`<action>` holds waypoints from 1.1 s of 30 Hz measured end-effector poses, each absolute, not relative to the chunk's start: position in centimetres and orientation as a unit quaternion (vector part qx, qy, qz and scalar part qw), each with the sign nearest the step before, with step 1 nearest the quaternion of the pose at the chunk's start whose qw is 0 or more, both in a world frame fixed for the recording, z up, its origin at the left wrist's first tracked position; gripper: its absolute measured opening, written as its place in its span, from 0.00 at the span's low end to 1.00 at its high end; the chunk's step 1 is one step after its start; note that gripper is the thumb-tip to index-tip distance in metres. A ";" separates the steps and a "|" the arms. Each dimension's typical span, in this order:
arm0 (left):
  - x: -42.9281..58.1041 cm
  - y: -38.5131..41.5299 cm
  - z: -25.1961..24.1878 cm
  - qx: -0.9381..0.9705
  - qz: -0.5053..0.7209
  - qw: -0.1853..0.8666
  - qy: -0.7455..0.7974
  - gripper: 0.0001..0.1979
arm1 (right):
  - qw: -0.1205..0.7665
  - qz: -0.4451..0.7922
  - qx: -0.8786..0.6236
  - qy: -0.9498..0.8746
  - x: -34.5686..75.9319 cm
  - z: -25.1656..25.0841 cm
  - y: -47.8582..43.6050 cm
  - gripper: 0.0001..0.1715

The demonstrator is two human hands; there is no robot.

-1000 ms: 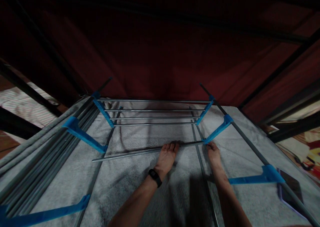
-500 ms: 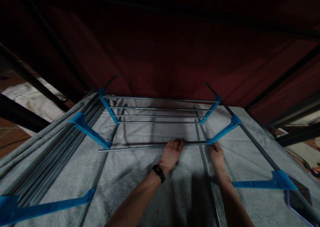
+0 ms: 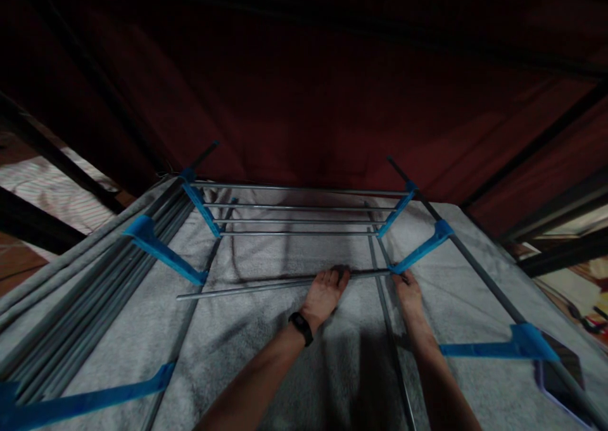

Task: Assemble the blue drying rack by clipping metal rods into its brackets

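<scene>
My left hand [image 3: 327,295], with a black band on the wrist, is closed round a thin grey metal rod [image 3: 256,288]. The rod's right end meets the lower end of a blue plastic bracket [image 3: 422,252]. There my right hand [image 3: 407,292] has its fingers closed at the bracket's end; they are partly hidden. To the left, the rod's free end lies nearer to me than the tip of the opposite blue bracket [image 3: 166,257], apart from it. Farther back, several metal rods [image 3: 294,233] span another pair of blue brackets.
Several loose grey tubes [image 3: 99,292] lie along the left side on a grey blanket [image 3: 247,368]. Two more blue brackets, left [image 3: 95,402] and right [image 3: 489,352], are close to me. A phone [image 3: 560,374] lies at lower right. Dark red fabric [image 3: 304,114] hangs behind.
The rod's left end has swung toward me, away from the left bracket's tip. Both hands keep nearly the same places on rod and bracket. The view has shifted slightly.
</scene>
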State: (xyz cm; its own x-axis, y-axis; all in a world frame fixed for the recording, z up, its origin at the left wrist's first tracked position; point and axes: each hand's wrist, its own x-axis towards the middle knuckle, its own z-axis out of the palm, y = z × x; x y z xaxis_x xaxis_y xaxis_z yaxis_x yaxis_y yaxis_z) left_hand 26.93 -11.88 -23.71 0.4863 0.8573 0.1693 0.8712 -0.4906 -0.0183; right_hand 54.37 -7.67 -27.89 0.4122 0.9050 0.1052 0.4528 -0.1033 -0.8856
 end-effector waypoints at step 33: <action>27.3 -9.7 -22.2 -0.869 -0.041 -0.059 -0.489 0.23 | 0.457 0.233 -0.718 -0.470 53.9 -27.2 -7.9 0.29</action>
State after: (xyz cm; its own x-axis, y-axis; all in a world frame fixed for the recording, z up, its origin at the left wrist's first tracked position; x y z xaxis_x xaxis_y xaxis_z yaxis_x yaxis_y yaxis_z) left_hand 27.25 -9.67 -22.16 0.5177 0.8554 0.0142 0.8457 -0.5142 0.1425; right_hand 53.94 -7.92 -27.24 0.4496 0.8882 0.0947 0.4627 -0.1409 -0.8752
